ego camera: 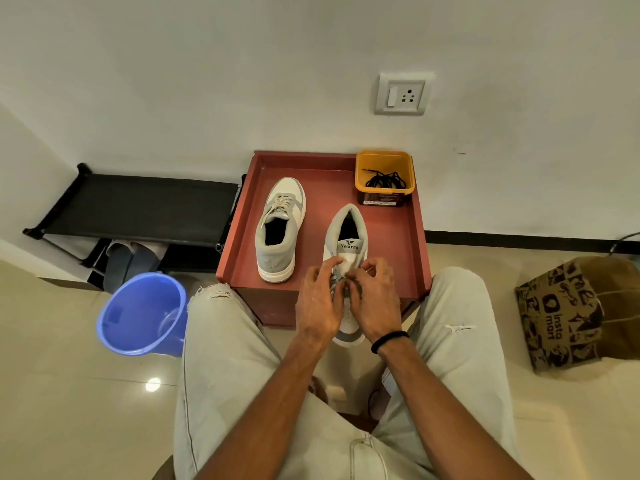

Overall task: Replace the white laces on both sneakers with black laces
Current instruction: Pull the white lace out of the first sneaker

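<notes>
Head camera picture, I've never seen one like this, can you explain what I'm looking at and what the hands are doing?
This is one view from a camera worn on a person's head, looking down at their own bare hands. On the red-brown tray table stand two grey-and-white sneakers. The left hand and right hand work at the white laces of the nearer sneaker, fingers curled on them. The farther sneaker keeps its white laces. A yellow plastic tub holds the black laces.
</notes>
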Action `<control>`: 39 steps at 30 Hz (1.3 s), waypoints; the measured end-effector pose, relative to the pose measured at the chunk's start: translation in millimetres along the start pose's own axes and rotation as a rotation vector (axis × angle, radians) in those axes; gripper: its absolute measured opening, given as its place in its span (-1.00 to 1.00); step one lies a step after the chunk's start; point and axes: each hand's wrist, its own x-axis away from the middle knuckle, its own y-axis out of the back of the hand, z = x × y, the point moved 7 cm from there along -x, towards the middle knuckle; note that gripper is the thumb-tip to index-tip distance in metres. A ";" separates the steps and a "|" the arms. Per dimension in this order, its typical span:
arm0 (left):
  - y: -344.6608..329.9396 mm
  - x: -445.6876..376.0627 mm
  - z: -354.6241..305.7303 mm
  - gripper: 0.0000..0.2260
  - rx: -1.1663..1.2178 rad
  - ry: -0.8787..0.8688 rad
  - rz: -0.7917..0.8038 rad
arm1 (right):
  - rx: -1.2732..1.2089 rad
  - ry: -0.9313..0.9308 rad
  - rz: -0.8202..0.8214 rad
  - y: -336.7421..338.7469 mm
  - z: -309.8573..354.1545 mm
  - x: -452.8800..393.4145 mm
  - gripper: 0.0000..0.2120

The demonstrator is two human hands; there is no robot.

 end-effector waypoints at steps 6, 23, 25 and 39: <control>0.6 -1.7 0.6 -0.62 -0.008 0.005 -0.024 | -0.342 -0.121 -0.049 5.9 -6.4 0.6 -0.94; -0.6 -2.6 -0.4 -0.61 -0.014 0.022 -0.049 | -1.226 -0.738 -0.206 16.9 -54.7 2.6 -0.95; -0.6 -2.1 -0.6 -0.60 -0.001 0.011 -0.049 | -0.841 -0.524 -0.133 24.4 -41.0 -1.9 -0.94; -0.8 -4.6 4.4 -0.52 0.082 0.016 0.012 | -0.100 -0.026 0.176 -11.5 -6.0 2.7 -0.83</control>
